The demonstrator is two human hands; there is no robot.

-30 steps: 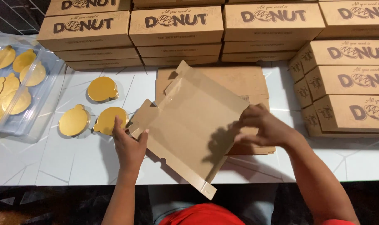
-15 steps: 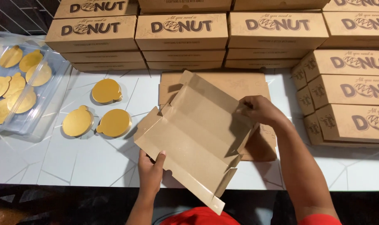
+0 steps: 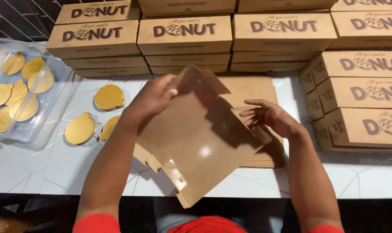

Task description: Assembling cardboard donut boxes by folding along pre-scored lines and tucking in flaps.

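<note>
A single head-worn camera looks steeply down and forward from just above the person's own forearms, close to the white tiled bench (image 3: 40, 172). Its near edge runs across the bottom of the view, and stacked brown cardboard boxes (image 3: 183, 36) fill the far side and right.

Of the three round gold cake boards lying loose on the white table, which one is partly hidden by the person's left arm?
The gold cake board nearest the flat brown box: the left forearm covers its right side. The other two gold boards lie fully visible.
</note>
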